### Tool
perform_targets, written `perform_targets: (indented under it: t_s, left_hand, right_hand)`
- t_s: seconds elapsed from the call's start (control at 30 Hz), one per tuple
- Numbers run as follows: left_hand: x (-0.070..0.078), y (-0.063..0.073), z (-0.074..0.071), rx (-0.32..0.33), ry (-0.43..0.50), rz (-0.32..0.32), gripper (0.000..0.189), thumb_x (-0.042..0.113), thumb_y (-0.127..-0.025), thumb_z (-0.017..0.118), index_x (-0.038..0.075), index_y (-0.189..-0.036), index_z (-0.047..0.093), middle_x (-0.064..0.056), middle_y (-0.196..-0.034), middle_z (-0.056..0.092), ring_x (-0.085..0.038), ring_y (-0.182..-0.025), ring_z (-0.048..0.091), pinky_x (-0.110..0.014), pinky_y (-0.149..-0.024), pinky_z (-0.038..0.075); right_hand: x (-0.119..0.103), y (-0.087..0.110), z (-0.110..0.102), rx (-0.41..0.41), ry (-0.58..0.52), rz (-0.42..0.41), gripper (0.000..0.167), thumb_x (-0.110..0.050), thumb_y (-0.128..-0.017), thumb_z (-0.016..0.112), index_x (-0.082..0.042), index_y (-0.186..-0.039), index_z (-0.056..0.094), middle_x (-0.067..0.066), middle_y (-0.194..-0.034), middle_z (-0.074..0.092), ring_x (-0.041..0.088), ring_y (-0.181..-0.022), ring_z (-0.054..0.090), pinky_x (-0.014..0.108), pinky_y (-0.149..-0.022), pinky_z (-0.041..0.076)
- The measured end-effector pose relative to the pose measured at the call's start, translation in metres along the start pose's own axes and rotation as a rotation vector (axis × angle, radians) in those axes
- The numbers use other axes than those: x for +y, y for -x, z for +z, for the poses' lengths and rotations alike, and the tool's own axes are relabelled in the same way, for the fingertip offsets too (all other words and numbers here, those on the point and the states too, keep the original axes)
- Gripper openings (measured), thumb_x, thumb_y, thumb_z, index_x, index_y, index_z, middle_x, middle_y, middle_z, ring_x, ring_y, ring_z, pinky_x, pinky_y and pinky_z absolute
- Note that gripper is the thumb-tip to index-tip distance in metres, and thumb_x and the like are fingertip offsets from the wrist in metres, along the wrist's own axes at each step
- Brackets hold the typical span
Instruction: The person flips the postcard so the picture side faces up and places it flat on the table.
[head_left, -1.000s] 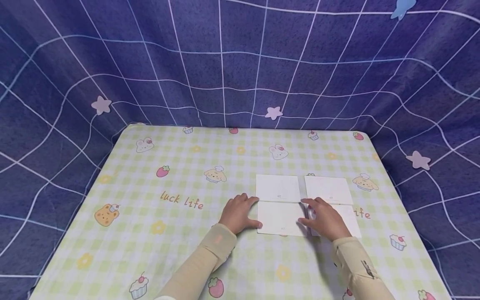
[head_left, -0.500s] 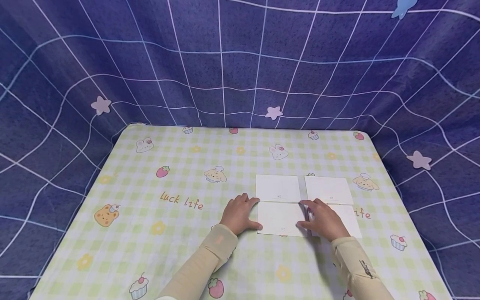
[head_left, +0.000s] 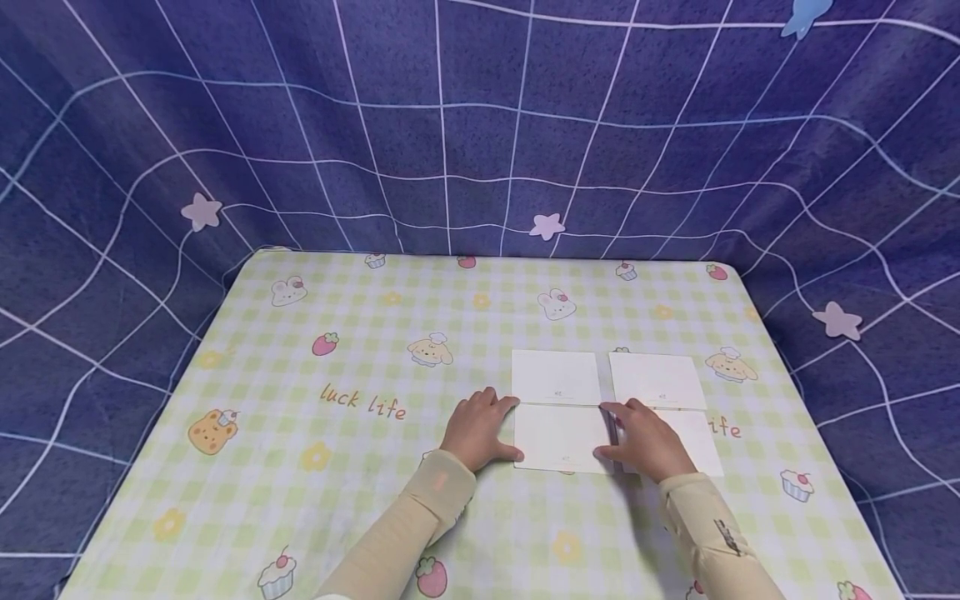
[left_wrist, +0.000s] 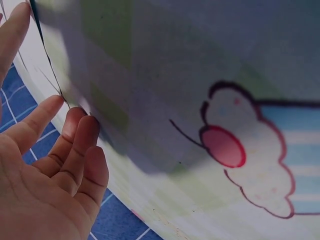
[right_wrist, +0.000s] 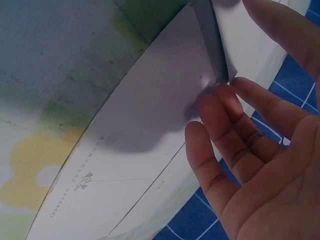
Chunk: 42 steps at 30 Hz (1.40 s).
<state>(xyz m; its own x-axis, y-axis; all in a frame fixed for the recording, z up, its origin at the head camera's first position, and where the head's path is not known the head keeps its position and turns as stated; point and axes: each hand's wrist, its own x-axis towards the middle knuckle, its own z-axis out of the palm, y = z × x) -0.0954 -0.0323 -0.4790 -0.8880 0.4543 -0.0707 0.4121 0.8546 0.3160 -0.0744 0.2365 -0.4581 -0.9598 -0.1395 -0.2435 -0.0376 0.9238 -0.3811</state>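
Four-sided white cards lie flat in two rows on the right half of the table. My left hand (head_left: 474, 429) has its thumb and index fingertip at the left edge of the front left card (head_left: 562, 435). Against that card's right edge rest the thumb and index finger of my right hand (head_left: 648, 440), which partly covers the front right card (head_left: 703, 446). Behind are the back left card (head_left: 555, 373) and the back right card (head_left: 656, 377). In the right wrist view, the card edge (right_wrist: 229, 60) lifts slightly by the fingertips. Both hands have relaxed, spread fingers.
A green checked tablecloth (head_left: 360, 492) with cartoon prints covers the table. A narrow gap separates the left and right cards. Dark blue curtain (head_left: 480, 142) with white grid lines surrounds the back and sides.
My right hand has shifted slightly left, bringing its thumb and index finger to the front left card's right edge. My left hand stays almost still, and the cards keep their places.
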Motion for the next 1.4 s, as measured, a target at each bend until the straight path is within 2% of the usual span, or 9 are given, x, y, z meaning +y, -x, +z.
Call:
perform_targets:
  t_s: [0.53,0.8,1.17,1.4]
  left_hand:
    - [0.002,0.002,0.002,0.014,-0.018,-0.002,0.082,0.051,-0.069,0.09,0.015,-0.136,0.062,-0.003,-0.103,0.055,-0.021,-0.093,0.054,-0.036,-0.08,0.047]
    - [0.002,0.0,0.003,0.015,-0.013,-0.002,0.082,0.051,-0.068,0.091,0.015,-0.136,0.062,-0.004,-0.103,0.056,-0.022,-0.093,0.055,-0.037,-0.08,0.047]
    - [0.004,0.001,0.003,0.032,-0.019,-0.009,0.084,0.05,-0.068,0.091,0.015,-0.138,0.06,-0.005,-0.105,0.057,-0.022,-0.095,0.055,-0.037,-0.08,0.047]
    - [0.004,0.002,0.002,0.034,0.021,-0.022,0.088,0.047,-0.067,0.093,0.013,-0.14,0.058,-0.007,-0.109,0.058,-0.024,-0.098,0.056,-0.039,-0.083,0.048]
  right_hand:
    - [0.003,0.001,0.003,0.033,-0.023,-0.005,0.074,-0.026,-0.071,0.093,-0.003,-0.133,0.061,0.006,-0.094,0.057,0.02,-0.08,0.056,0.044,-0.071,0.05]
    - [0.004,0.002,0.004,0.061,-0.002,-0.02,0.072,-0.028,-0.071,0.093,-0.005,-0.131,0.06,0.006,-0.095,0.059,0.022,-0.081,0.059,0.046,-0.071,0.052]
    - [0.008,0.004,0.009,0.138,-0.029,-0.045,0.071,-0.024,-0.069,0.094,-0.007,-0.129,0.059,0.003,-0.092,0.058,0.017,-0.074,0.054,0.036,-0.062,0.046]
    - [0.009,0.008,0.011,0.165,-0.028,-0.06,0.073,-0.023,-0.071,0.094,-0.006,-0.131,0.057,0.002,-0.093,0.059,0.017,-0.074,0.053,0.036,-0.063,0.047]
